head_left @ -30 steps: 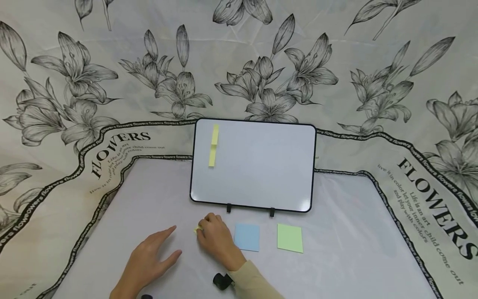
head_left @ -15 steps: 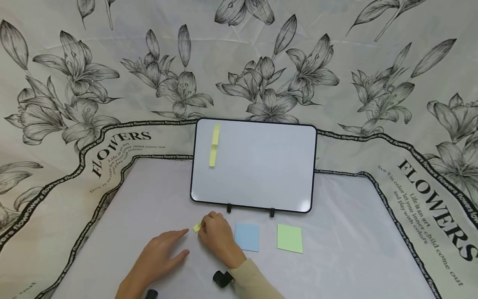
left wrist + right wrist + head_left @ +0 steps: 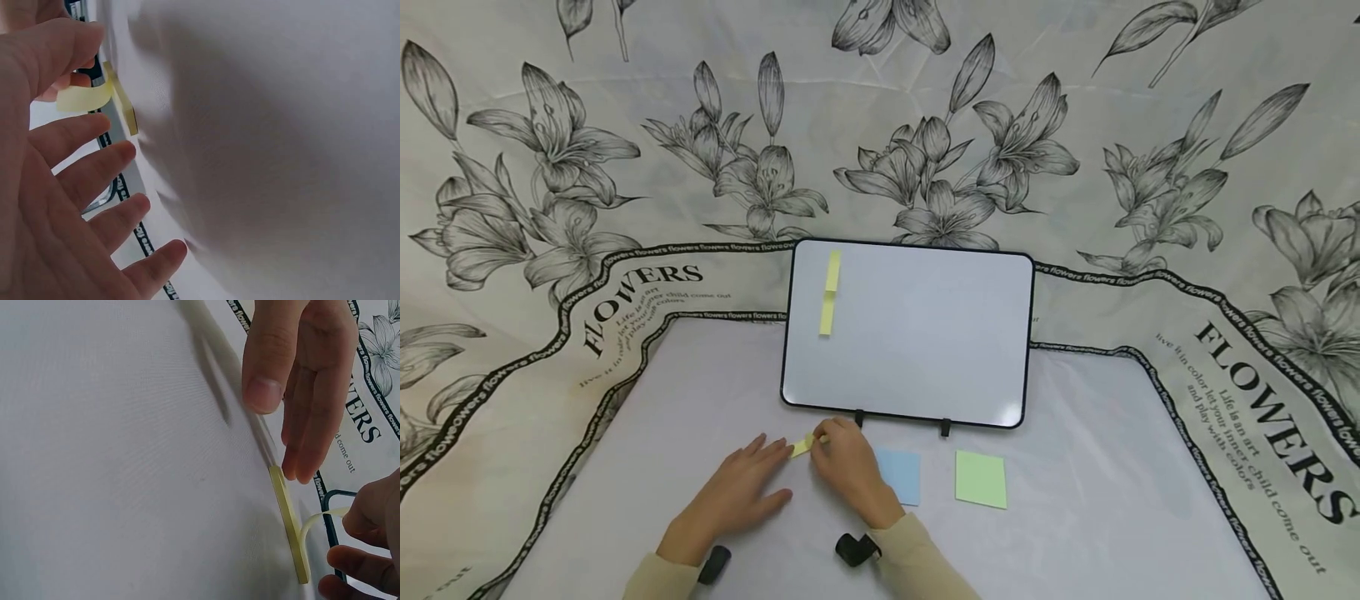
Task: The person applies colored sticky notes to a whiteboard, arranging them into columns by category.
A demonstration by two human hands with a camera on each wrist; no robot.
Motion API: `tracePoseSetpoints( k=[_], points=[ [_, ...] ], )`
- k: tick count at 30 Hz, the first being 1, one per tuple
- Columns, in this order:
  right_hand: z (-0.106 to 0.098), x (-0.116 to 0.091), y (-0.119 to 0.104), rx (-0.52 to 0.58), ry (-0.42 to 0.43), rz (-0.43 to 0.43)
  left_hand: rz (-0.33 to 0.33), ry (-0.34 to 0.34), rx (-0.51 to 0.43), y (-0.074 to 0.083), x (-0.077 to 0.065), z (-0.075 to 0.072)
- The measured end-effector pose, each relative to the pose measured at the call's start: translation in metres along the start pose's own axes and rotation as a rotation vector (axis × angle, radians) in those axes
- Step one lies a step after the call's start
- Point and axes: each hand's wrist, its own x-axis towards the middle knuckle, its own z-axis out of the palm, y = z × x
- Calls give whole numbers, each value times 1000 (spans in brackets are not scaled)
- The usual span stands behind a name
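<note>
A narrow pad of yellow sticky notes (image 3: 802, 447) lies on the white cloth below the whiteboard (image 3: 917, 333). My right hand (image 3: 853, 471) pinches the free end of its top sheet (image 3: 320, 517), which curls up from the pad (image 3: 287, 522). The sheet (image 3: 84, 98) is still joined to the pad at one end. My left hand (image 3: 737, 492) has its fingers stretched out, fingertips at the pad's left end; whether they press it I cannot tell. Two yellow strips (image 3: 830, 292) are stuck one above the other on the board's left side.
A blue square note pad (image 3: 901, 477), partly covered by my right hand, and a green square one (image 3: 981, 479) lie to the right. Black feet (image 3: 945, 428) hold up the board. Behind stands a flower-printed cloth (image 3: 737, 167).
My left hand has moved right and forward to the yellow pad. My right hand has shifted slightly right and away, lifting the top sheet, so more of the pad shows.
</note>
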Motion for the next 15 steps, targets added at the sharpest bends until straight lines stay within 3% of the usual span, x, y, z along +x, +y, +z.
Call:
tracePoseSetpoints(
  k=[5,12,15],
  points=[
    [-3,1,2,108,-30,22,27,-40,1,2,2,1],
    [-7,4,7,205,-63,37,166,71,64,9,1,1],
    [-7,4,9,234,-68,50,174,50,66,12,4,0]
  ],
)
